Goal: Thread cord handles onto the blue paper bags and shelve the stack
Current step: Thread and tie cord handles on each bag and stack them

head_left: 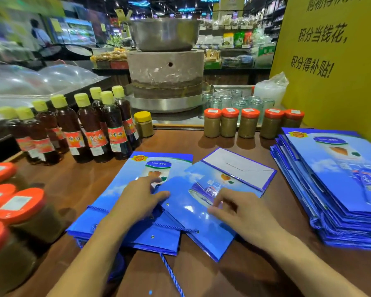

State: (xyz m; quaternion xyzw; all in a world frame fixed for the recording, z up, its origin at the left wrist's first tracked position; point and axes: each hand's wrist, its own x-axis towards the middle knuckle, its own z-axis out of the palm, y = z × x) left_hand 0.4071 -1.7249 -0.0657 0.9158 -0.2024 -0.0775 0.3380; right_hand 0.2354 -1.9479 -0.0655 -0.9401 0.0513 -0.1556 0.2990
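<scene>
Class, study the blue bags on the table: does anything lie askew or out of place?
Yes. The bag under the right hand lies slanted across the left pile, its base flap folded over, showing white. One blue cord trails across the table toward its near edge.

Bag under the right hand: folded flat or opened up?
Folded flat: the bag lies against the table, its white-backed bottom flap folded over.

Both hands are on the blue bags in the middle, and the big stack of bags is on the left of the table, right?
No. The head view shows the stack on the right of the table, not the left. The left hand and right hand are indeed on the bags in the middle.
</scene>
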